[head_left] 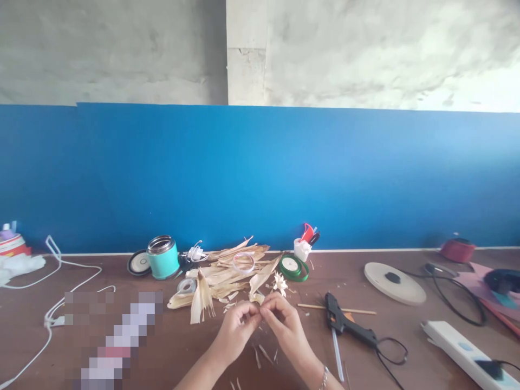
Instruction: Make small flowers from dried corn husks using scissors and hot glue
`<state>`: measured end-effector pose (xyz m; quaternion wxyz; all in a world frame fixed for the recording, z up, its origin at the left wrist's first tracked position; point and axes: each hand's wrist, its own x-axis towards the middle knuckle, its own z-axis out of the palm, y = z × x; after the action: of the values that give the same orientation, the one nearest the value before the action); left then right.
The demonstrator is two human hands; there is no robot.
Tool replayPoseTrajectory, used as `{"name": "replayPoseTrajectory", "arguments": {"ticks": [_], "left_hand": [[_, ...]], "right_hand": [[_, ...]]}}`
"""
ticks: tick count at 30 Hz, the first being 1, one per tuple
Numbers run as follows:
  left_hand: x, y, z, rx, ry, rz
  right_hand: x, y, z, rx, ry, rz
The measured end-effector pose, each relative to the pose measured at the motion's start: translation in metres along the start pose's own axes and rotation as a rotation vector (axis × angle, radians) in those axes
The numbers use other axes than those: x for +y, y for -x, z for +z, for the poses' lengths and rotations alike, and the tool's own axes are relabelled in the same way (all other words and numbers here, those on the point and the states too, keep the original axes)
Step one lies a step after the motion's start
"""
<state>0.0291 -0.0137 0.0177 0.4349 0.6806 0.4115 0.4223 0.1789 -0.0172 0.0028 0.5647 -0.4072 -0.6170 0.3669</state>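
Note:
My left hand (239,331) and my right hand (287,327) meet in front of me, fingertips pinched together. A small pale strip of corn husk (256,297) shows just above the fingers, and both hands appear to grip it; its lower part is hidden. Beyond them lies a heap of dried corn husks (227,275), with one frayed husk (201,300) to the left. A small husk flower (279,284) sits just past my right hand. Thin husk shreds (265,355) are scattered on the brown table between my forearms.
On the right lie a black glue gun (345,319), a glue stick (337,355), a wooden stick (363,311), a round white disc (382,281) and a power strip (463,346). Behind are green ribbon (303,274), a cup of tools (303,250) and a teal can (164,262).

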Motion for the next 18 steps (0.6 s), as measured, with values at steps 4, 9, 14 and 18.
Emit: {"name": "replayPoseTrajectory", "arguments": {"ticks": [4,9,14,18], "left_hand": [[-0.0042,0.0005,0.0019,-0.009,0.004,0.022],[-0.0015,0.0019,0.0021,-0.011,-0.001,0.017],[0.0012,0.0018,0.0000,0.001,0.034,-0.027],[0.0014,0.0012,-0.0001,-0.021,0.061,-0.053]], "right_hand": [[0.0023,0.0018,0.0008,0.024,0.017,0.000],[0.0033,0.0013,0.0004,0.040,0.005,0.029],[-0.0012,-0.0015,-0.0038,-0.059,-0.083,0.090],[-0.0003,-0.0025,-0.0046,-0.099,-0.153,0.078]]}}
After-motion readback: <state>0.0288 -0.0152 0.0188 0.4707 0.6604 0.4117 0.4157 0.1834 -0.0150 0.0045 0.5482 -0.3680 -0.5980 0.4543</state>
